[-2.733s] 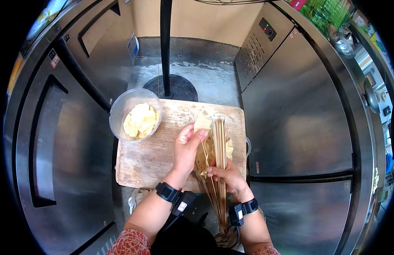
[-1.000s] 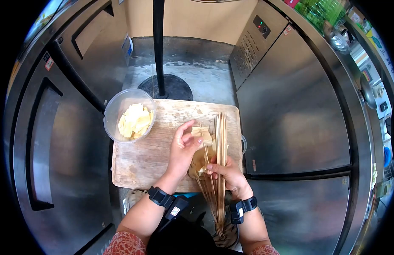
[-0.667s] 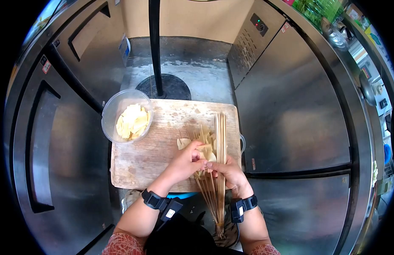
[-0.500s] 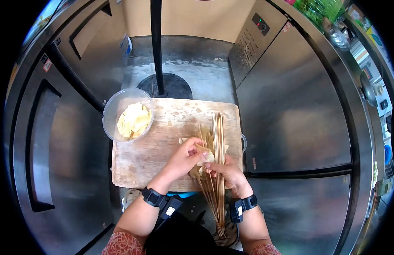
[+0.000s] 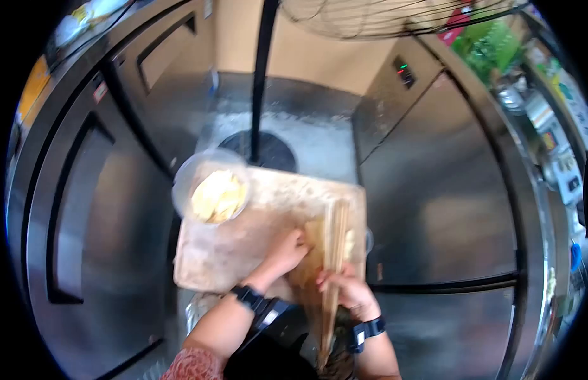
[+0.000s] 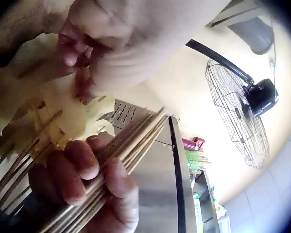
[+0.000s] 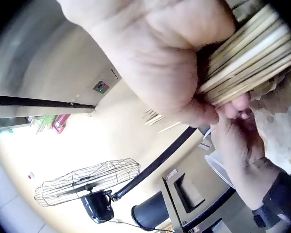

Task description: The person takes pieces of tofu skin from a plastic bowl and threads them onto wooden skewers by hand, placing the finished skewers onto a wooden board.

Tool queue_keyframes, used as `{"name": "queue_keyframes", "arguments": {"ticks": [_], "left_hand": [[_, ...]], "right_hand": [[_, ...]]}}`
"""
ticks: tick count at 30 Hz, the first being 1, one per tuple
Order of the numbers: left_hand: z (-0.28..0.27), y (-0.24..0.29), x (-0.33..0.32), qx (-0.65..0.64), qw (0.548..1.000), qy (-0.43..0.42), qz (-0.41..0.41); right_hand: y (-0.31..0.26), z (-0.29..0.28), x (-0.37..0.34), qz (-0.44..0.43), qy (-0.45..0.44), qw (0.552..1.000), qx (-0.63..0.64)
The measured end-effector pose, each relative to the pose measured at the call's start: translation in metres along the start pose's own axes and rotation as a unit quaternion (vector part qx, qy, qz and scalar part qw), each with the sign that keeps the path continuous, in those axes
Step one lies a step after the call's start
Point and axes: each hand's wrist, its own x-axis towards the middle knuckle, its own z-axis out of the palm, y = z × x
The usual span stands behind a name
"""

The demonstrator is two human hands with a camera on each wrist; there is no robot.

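My right hand point(image 5: 346, 288) grips a bundle of thin bamboo skewers point(image 5: 335, 237), which fans out over the right side of the board. In the left wrist view its fingers curl round the skewers point(image 6: 136, 141). Thin pale yellow sheets, like tofu skin point(image 6: 63, 104), are threaded on some skewers and hang beside the bundle. My left hand point(image 5: 286, 252) is just left of them, fingers curled. In the left wrist view its thumb and fingertips pinch at the edge of a sheet; the grip is partly hidden. The head view is blurred.
A clear round tub point(image 5: 180, 190) of yellow sheets stands at the wooden board's point(image 5: 205, 259) far left corner. Steel cabinets point(image 5: 446, 209) flank both sides. A black pole with a round base point(image 5: 275, 152) stands behind the board, carrying a wire-caged fan point(image 7: 89, 182).
The head view has shifted, so the board sits lower. My left hand has drawn away from my right thumb, to the left of the sheets. My right hand keeps its grip on the skewers.
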Motion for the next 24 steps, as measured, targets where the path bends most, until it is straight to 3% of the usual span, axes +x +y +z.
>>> {"name": "queue_keyframes", "arguments": {"ticks": [1, 2, 4, 5, 7, 8, 10, 11, 13, 16, 24], "left_hand": [[0.003, -0.01, 0.0, -0.033, 0.998, 0.018, 0.045], [-0.028, 0.053, -0.022, 0.009, 1.0, 0.019, 0.01], [-0.054, 0.083, -0.035, 0.106, 0.992, 0.061, 0.037], [-0.059, 0.077, -0.036, 0.003, 0.988, 0.113, 0.102], [-0.095, 0.108, -0.045, 0.047, 0.963, 0.234, 0.127], [-0.107, 0.106, -0.04, 0.058, 0.929, 0.314, 0.187], [-0.132, 0.112, -0.037, 0.064, 0.927, 0.355, 0.102], [-0.142, 0.096, -0.032, 0.208, 0.889, 0.382, 0.145], [-0.145, 0.035, -0.023, 0.37, 0.842, 0.365, 0.143], [-0.145, 0.037, -0.023, 0.269, 0.933, 0.241, -0.012], [-0.148, 0.01, -0.012, 0.224, 0.948, 0.22, -0.046]], "right_hand": [[0.001, 0.001, 0.002, 0.014, 0.028, 0.999, -0.037], [0.006, -0.004, 0.005, 0.016, 0.01, 0.999, -0.049], [0.011, -0.009, 0.011, 0.016, -0.013, 0.998, -0.052], [0.011, -0.007, 0.012, 0.016, -0.022, 0.999, -0.04], [0.007, -0.002, 0.01, 0.002, -0.03, 0.999, -0.037], [0.009, -0.006, 0.011, 0.0, -0.038, 0.999, -0.03], [0.016, -0.008, 0.015, 0.014, -0.03, 0.999, -0.033], [0.01, -0.003, 0.012, 0.013, -0.028, 0.999, -0.028], [0.013, -0.004, 0.014, 0.021, -0.034, 0.999, -0.005], [0.021, -0.011, 0.021, 0.034, -0.035, 0.999, -0.009], [0.014, -0.004, 0.019, 0.045, -0.049, 0.998, 0.009]]}}
